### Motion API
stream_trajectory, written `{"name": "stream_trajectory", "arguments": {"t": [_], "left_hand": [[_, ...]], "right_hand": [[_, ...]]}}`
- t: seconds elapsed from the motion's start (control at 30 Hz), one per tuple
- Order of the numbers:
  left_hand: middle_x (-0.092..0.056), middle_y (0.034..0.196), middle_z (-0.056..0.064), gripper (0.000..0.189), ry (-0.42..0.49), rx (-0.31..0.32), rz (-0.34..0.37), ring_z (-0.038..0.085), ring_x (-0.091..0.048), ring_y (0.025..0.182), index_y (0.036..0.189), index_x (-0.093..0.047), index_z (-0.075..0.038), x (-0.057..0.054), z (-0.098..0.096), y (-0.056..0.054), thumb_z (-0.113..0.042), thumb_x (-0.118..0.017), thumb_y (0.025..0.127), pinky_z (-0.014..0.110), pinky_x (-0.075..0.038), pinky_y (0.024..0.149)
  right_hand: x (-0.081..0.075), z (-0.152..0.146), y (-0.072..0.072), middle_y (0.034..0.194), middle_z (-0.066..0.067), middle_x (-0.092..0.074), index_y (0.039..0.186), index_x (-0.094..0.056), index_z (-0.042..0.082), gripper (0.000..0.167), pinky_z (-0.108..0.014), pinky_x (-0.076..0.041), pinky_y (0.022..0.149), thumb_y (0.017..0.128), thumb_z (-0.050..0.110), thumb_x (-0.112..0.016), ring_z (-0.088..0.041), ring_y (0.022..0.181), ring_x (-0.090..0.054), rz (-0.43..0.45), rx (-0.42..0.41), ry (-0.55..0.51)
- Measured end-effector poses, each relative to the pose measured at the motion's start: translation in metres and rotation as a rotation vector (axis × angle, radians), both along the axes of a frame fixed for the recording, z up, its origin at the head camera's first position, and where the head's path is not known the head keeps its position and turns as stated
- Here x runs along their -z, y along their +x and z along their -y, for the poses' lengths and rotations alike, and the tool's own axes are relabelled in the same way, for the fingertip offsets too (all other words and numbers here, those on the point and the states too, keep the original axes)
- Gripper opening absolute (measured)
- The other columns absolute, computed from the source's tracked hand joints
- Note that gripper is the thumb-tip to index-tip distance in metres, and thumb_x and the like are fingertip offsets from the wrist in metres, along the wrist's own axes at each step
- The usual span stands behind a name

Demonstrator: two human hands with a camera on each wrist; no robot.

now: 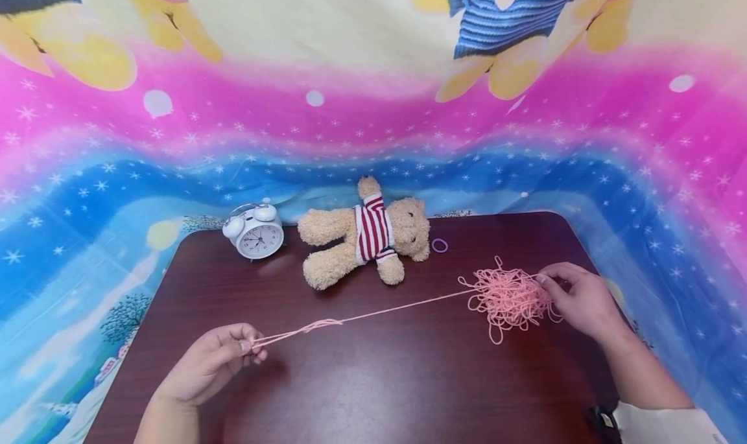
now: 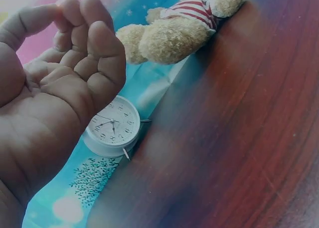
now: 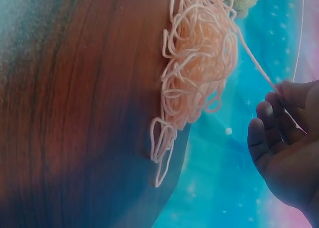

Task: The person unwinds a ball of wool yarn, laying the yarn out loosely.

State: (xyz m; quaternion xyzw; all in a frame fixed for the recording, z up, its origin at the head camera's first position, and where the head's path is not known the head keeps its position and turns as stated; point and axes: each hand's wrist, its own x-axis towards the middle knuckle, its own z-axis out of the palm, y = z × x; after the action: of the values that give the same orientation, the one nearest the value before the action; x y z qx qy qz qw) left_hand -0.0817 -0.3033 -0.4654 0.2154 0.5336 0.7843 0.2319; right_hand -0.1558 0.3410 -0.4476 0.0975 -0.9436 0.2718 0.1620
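A tangled heap of pink yarn [image 1: 509, 299] lies on the right side of the dark wooden table [image 1: 362, 379]. My left hand [image 1: 213, 360] pinches a looped end of the yarn between thumb and fingertips, above the table's left front. From there a strand runs taut up to the heap, with a twisted, knot-like stretch partway along. At the heap's right edge my right hand [image 1: 583, 301] pinches another strand between thumb and forefinger. The right wrist view shows that strand rising from the yarn pile [image 3: 199, 58] to the fingertips of the hand [image 3: 289, 148].
A teddy bear [image 1: 373, 233] in a red-and-white striped shirt lies on its back at the table's rear. Left of it stands a white twin-bell alarm clock [image 1: 257, 233]. A small purple ring [image 1: 439, 245] sits beside the bear's head. A printed cloth [image 1: 362, 139] hangs behind.
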Motion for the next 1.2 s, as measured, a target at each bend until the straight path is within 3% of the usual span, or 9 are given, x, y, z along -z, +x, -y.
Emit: {"name": "stream_trajectory", "arguments": {"t": [0.3, 0.37, 0.43, 0.5, 0.6, 0.7, 0.83, 1.03, 1.2], "left_hand": [[-0.072, 0.104, 0.002, 0.026, -0.094, -0.331, 0.099, 0.013, -0.069, 0.100, 0.099, -0.062, -0.008, 0.006, -0.015, -0.004, 0.003, -0.040, 0.106, 0.027, -0.055, 0.088], [-0.071, 0.100, 0.001, 0.024, -0.046, -0.394, 0.126, 0.013, -0.067, 0.098, 0.101, -0.060, -0.010, 0.008, -0.020, -0.007, 0.003, -0.040, 0.107, 0.026, -0.054, 0.086], [-0.070, 0.099, 0.002, 0.024, 0.062, -0.420, 0.149, 0.015, -0.065, 0.096, 0.105, -0.058, -0.011, 0.010, -0.022, -0.009, 0.002, -0.037, 0.108, 0.027, -0.053, 0.085], [-0.068, 0.101, 0.003, 0.029, 0.229, -0.389, 0.178, 0.018, -0.065, 0.099, 0.110, -0.056, -0.011, 0.012, -0.023, -0.011, 0.003, -0.031, 0.108, 0.029, -0.053, 0.088], [-0.065, 0.105, 0.008, 0.038, 0.509, -0.252, 0.235, 0.025, -0.063, 0.105, 0.118, -0.054, -0.009, 0.014, -0.020, -0.013, 0.001, -0.018, 0.108, 0.035, -0.051, 0.096], [-0.060, 0.104, 0.010, 0.043, 0.693, -0.120, 0.282, 0.028, -0.058, 0.107, 0.120, -0.051, -0.006, 0.015, -0.015, -0.014, -0.004, -0.010, 0.108, 0.040, -0.045, 0.102], [-0.058, 0.101, 0.009, 0.042, 0.757, -0.065, 0.287, 0.027, -0.055, 0.106, 0.119, -0.049, -0.007, 0.015, -0.009, -0.016, -0.009, -0.008, 0.110, 0.042, -0.041, 0.104], [-0.060, 0.107, 0.009, 0.045, 0.749, -0.067, 0.254, 0.026, -0.056, 0.109, 0.120, -0.049, -0.008, 0.016, 0.004, -0.016, -0.011, -0.006, 0.110, 0.043, -0.041, 0.105], [-0.059, 0.110, 0.011, 0.048, 0.748, -0.067, 0.224, 0.029, -0.055, 0.113, 0.120, -0.049, -0.007, 0.016, 0.013, -0.015, -0.010, -0.003, 0.110, 0.043, -0.042, 0.106]], "right_hand": [[0.002, 0.005, 0.003, 0.102, -0.002, -0.075, 0.101, -0.077, 0.015, 0.006, -0.019, -0.043, 0.069, 0.098, 0.019, -0.072, 0.001, 0.077, -0.056, 0.017, 0.004, -0.005], [0.002, 0.007, 0.003, 0.101, -0.002, -0.075, 0.100, -0.077, 0.015, 0.005, -0.021, -0.045, 0.071, 0.098, 0.017, -0.073, 0.001, 0.080, -0.056, 0.006, -0.005, -0.008], [0.004, 0.010, 0.002, 0.100, -0.001, -0.075, 0.099, -0.077, 0.015, 0.004, -0.024, -0.046, 0.074, 0.097, 0.015, -0.073, 0.001, 0.085, -0.058, -0.009, -0.016, -0.010], [0.005, 0.012, 0.000, 0.100, -0.001, -0.075, 0.098, -0.078, 0.015, 0.004, -0.025, -0.047, 0.076, 0.097, 0.014, -0.074, 0.001, 0.088, -0.059, -0.021, -0.024, -0.008], [0.005, 0.013, -0.001, 0.099, -0.001, -0.076, 0.098, -0.077, 0.015, 0.004, -0.025, -0.046, 0.076, 0.097, 0.014, -0.073, 0.001, 0.086, -0.059, -0.030, -0.027, -0.006], [0.007, 0.012, -0.002, 0.099, -0.001, -0.076, 0.098, -0.077, 0.016, 0.004, -0.025, -0.046, 0.075, 0.097, 0.014, -0.073, 0.002, 0.083, -0.056, -0.025, -0.022, -0.001], [0.009, 0.007, -0.004, 0.100, -0.001, -0.075, 0.099, -0.077, 0.016, 0.004, -0.024, -0.045, 0.073, 0.098, 0.017, -0.073, 0.001, 0.082, -0.056, -0.002, -0.015, 0.007], [0.008, -0.005, -0.007, 0.100, -0.005, -0.075, 0.103, -0.076, 0.014, 0.009, -0.022, -0.044, 0.071, 0.100, 0.021, -0.071, -0.012, 0.082, -0.062, 0.023, 0.017, 0.021], [0.008, -0.019, -0.011, 0.105, -0.011, -0.076, 0.104, -0.076, 0.010, 0.013, -0.023, -0.044, 0.074, 0.099, 0.020, -0.070, -0.010, 0.091, -0.061, 0.005, 0.048, 0.003]]}}
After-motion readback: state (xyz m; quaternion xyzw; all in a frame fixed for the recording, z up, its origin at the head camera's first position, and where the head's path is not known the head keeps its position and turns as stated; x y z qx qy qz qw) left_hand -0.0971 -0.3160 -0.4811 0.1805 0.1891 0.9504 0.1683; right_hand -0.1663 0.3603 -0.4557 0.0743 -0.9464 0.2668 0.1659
